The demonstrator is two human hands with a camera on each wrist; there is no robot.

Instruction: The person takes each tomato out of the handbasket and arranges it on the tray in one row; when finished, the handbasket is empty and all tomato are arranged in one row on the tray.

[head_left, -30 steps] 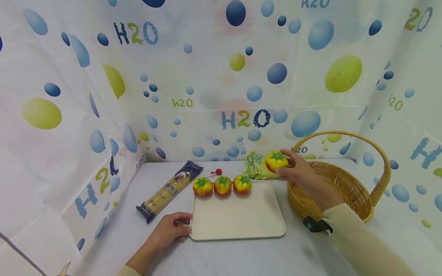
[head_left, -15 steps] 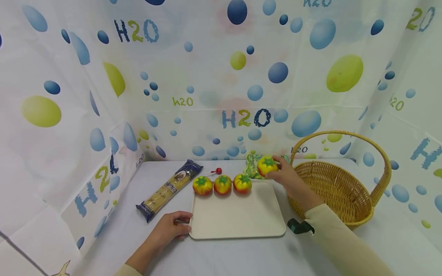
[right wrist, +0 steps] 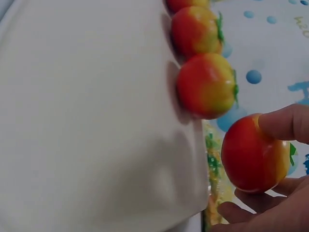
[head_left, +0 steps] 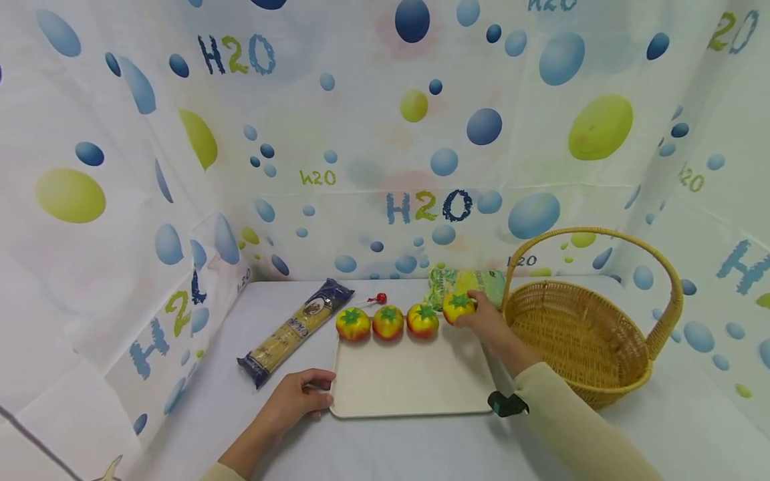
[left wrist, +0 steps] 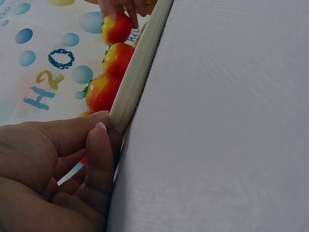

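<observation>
My right hand (head_left: 486, 322) holds a red-and-yellow toy tomato (head_left: 458, 308) between thumb and fingers, near the far right corner of a cream tray (head_left: 415, 381). In the right wrist view the held tomato (right wrist: 253, 152) appears apart from the tray, with the thumb on one side and fingers beneath. Three similar tomatoes (head_left: 388, 324) stand in a row along the tray's far edge, green tops up. At the tray's left side, my left hand (head_left: 295, 399) pinches the rim; the left wrist view shows thumb and curled fingers (left wrist: 99, 150) at the rim (left wrist: 140, 72).
A wicker basket (head_left: 577, 334) with a tall handle stands right of the tray. Behind the tray lie a green-yellow packet (head_left: 466, 284) and a red lollipop (head_left: 381, 298). A pack of spaghetti (head_left: 295, 334) lies to the left. Patterned curtains enclose the white table.
My right hand has carried the tomato left and down, from beside the basket to the tray's far right corner. The left hand and the three lined-up tomatoes stay put.
</observation>
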